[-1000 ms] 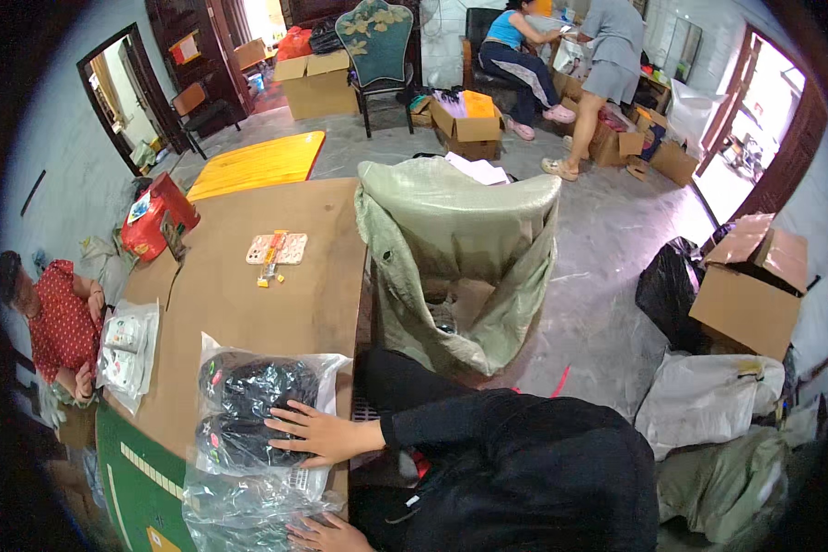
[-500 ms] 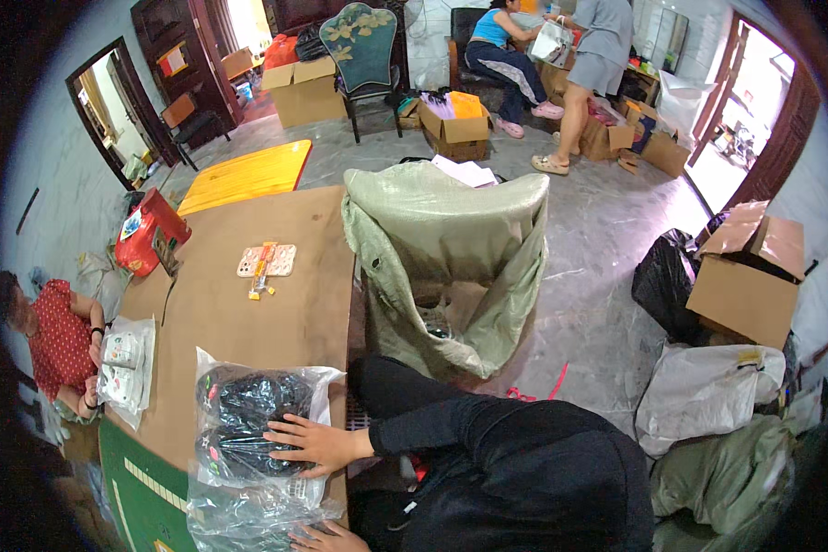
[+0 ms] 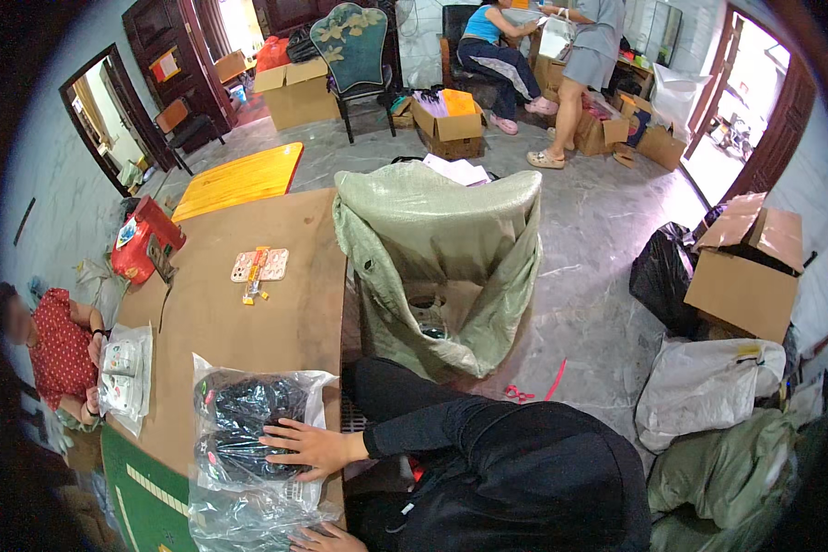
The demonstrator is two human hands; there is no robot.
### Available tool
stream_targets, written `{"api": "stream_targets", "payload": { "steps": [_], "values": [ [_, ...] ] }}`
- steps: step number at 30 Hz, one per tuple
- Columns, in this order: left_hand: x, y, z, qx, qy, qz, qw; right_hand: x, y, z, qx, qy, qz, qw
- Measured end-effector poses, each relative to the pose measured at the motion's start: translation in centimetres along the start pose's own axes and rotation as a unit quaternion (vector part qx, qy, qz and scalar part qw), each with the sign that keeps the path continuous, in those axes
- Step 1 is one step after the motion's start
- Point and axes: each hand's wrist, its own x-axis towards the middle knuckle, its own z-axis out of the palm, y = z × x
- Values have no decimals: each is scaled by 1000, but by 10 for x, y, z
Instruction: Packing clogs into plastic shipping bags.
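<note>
A clear plastic bag lies on the brown table, close to its right edge. Inside are black, shoe-like items with small coloured spots; glare on the film hides their exact kind. My right hand rests palm down on the bag, fingers spread over the black items. Lower down, at the picture's bottom edge, my left hand lies on the bag's loose end, its fingers stretched out and partly cut off.
Beside the table stands a large green woven sack, mouth open. A phone-like patterned case with an orange packet lies on the table. A person in red handles a white package. Cartons and sacks line the right.
The view has shifted slightly. Both my hands stay on the bag in about the same place. In the back, one person's arms and the white bag there have moved a little.
</note>
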Motion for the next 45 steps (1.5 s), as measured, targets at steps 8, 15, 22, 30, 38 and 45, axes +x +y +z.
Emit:
{"api": "stream_targets", "payload": {
  "steps": [8, 15, 22, 30, 38, 45],
  "values": [
    [0, 0, 1, 66, 27, 22, 997, 0, 0, 1, 0, 18, -4, 1000],
    [-3, -4, 9, 50, 4, 10, 999, 1, 0, 2, 0, 10, -2, 1000],
    [-5, -9, 9, 79, 16, 24, 996, 2, -3, 5, -1, 11, -1, 1000],
    [-4, 4, 1, 34, -13, 22, 999, -3, -1, -11, -12, 22, 2, 1000],
    [3, -1, -8, -131, -140, -95, 977, 130, -38, -108, 69, 155, 104, 980],
    [15, 4, -13, -146, -69, -53, 985, 243, -27, -107, 162, -156, 178, 958]
  ]
}}
